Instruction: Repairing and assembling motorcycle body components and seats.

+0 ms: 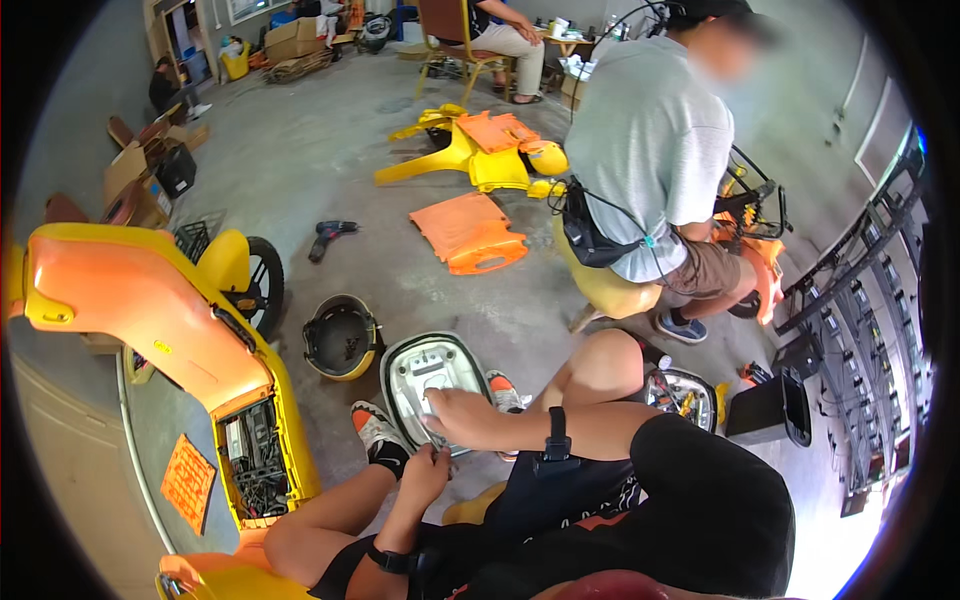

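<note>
Between my feet lies a shallow whitish-grey tray-like shell (405,368) with a dark rim. My right hand (462,418) reaches over its near part, fingers curled and pressed together. Just below, by the shell's near edge, my left hand (425,476) is closed. Something small and dark seems to sit between the two hands, too small to name. A yellow bowl like an upturned helmet (371,362), with small dark pieces inside, stands left of the shell.
A yellow-orange scooter (150,290) with an exposed wiring bay stands at left. A power drill (330,238) and orange panel (468,232) lie ahead. A co-worker in a grey shirt (650,130) sits at right, near a black bin (765,412) and a parts tray (708,388).
</note>
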A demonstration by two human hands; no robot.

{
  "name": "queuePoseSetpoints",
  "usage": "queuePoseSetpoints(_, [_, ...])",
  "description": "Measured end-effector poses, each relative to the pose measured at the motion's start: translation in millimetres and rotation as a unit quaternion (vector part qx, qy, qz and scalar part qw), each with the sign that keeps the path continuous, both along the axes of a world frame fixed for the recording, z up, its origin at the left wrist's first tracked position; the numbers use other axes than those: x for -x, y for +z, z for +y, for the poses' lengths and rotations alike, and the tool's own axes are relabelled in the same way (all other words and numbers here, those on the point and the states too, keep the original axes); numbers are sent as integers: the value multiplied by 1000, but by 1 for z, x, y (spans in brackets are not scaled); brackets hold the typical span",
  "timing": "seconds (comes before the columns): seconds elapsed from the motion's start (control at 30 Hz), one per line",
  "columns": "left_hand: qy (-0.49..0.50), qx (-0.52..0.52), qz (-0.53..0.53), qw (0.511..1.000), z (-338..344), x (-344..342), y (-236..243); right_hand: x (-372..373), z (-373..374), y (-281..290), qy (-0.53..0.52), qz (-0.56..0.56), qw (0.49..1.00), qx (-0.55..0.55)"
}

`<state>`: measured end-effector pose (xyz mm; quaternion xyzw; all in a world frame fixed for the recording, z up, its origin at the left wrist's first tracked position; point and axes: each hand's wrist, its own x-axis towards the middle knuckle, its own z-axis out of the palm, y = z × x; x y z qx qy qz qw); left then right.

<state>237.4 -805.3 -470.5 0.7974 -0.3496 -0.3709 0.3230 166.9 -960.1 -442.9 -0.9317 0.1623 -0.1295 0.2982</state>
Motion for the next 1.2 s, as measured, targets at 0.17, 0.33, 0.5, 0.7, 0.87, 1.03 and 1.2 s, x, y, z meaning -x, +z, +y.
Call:
queuePoseSetpoints(0.17, [-1,60,175,983,-2,8,20,1,-5,-12,115,227,965,-60])
queuePoseSetpoints(0.33, [-9,106,-415,903,6,0,20,-1,-13,-17,190,11,969,160])
queuePoseSetpoints(0.5, [25,-7,-25,999,4,-6,-7,1,-1,0,34,-42,996,74])
queuePoseSetpoints(0.7, [21,98,171,980,-1,12,9,2,-4,-7,122,187,973,-63])
queuePoseSetpoints(0.87, [17,117,-388,914,1,2,25,4,-11,-14,203,66,968,135])
queuePoseSetpoints(1.03, [11,-28,-53,998,-1,-7,16,0,-4,3,33,23,987,157])
queuePoseSetpoints(1.2, [-101,45,32,993,-4,9,3,1,-4,0,35,236,955,-176])
